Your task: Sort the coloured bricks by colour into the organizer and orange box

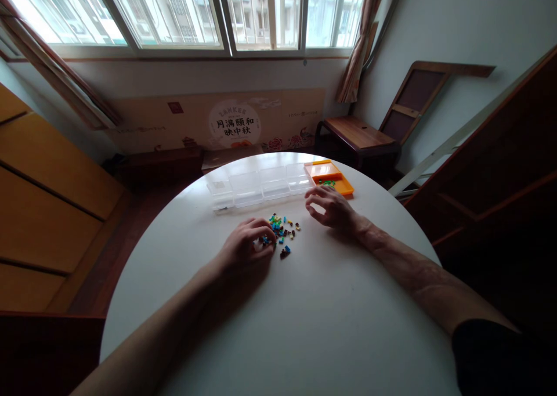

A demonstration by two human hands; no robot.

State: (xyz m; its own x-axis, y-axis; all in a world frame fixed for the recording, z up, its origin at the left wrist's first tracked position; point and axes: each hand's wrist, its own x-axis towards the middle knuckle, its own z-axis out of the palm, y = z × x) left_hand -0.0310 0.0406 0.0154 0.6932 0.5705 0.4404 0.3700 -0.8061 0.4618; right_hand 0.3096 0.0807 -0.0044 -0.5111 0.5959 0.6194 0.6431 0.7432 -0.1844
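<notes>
On the round white table [304, 326], a little heap of toy bricks [279, 229] lies closer to the far edge than the near one, and the left hand [249, 240] curls its fingers over the heap's left side, though I can't make out whether they pinch a brick. The right hand [331, 208] is loosely bent, a gap showing inside its curl, just in front of the orange tray [345, 185] with its green pieces [327, 183] near the far right edge; I can't tell whether its fingertips meet or hold anything. Beside the tray, a clear plastic box [261, 185] stretches leftward along the far edge.
</notes>
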